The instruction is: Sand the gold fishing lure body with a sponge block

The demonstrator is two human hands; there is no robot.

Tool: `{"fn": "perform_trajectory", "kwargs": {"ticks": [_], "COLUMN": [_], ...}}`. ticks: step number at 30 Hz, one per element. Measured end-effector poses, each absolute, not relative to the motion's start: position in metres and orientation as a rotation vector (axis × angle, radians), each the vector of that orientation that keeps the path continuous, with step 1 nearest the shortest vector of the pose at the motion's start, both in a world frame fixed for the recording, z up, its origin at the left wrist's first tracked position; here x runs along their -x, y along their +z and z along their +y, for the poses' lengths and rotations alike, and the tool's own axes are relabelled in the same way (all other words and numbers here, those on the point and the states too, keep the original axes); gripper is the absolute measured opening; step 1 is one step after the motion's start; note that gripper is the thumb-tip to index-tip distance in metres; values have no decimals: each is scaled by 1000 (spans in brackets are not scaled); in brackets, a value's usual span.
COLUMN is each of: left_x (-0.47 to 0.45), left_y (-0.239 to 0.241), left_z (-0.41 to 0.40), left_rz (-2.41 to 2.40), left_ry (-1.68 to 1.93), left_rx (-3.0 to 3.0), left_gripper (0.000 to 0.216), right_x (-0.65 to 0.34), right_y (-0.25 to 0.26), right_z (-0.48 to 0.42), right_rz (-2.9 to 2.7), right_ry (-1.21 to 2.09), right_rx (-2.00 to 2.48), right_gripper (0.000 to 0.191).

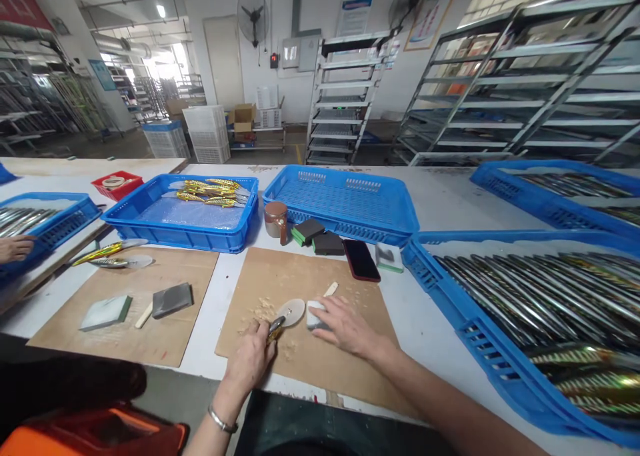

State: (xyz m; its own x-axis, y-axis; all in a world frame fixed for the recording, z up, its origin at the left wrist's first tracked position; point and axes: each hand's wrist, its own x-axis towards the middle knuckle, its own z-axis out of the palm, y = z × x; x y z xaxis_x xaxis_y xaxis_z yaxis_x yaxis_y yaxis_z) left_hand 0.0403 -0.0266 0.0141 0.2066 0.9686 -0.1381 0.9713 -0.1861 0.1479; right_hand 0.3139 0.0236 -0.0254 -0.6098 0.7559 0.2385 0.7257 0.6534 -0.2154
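Note:
My left hand [250, 355] is closed around a fishing lure [276, 325] over the brown cardboard sheet [320, 369]. The lure's clear round lip [292, 313] points to the right, and most of its body is hidden in my fingers. To the right, my right hand [343, 324] grips a pale sanding block [315, 316] lying on the cardboard, with fingers over its top and right side. A small wooden stick [331, 289] lies just beyond those fingers. Pale shavings [260, 309] are scattered near my left hand.
Behind the cardboard are a brown mug [276, 219], dark sanding blocks [327, 244] and a phone [361, 261]. A blue tray of lures [425, 276] stands right; another blue tray [175, 236] stands back left. A second cardboard [165, 346] lies left, near another person's hand [15, 248].

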Motion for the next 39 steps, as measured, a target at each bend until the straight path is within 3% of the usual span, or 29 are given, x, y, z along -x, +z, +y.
{"fn": "perform_trajectory", "kwargs": {"ticks": [5,12,20,25,34,39], "left_x": [-36,-24,-3,0,-1,-2], "left_y": [9,25,25,14,16,15], "left_z": [-32,-20,14,20,27,24], "left_rz": [1847,1838,1361,1268,1179,1189], "left_ry": [20,-118,-72,-85,-88,-97], "left_rx": [-2363,-2521,-2865,-2853,-2775,-2759], "left_gripper": [17,29,52,51,58,58], "right_x": [-357,-362,-340,-340,-272,-269], "right_y": [-41,-49,-33,-41,16,12], "right_z": [25,12,22,5,-15,-24], "right_rz": [-2406,-2049,-2010,-2271,-2717,-2744], "right_ry": [187,435,682,573,221,169], "right_rx": [1297,1371,1208,1093,831,851], "right_gripper": [42,41,38,43,51,54]}}
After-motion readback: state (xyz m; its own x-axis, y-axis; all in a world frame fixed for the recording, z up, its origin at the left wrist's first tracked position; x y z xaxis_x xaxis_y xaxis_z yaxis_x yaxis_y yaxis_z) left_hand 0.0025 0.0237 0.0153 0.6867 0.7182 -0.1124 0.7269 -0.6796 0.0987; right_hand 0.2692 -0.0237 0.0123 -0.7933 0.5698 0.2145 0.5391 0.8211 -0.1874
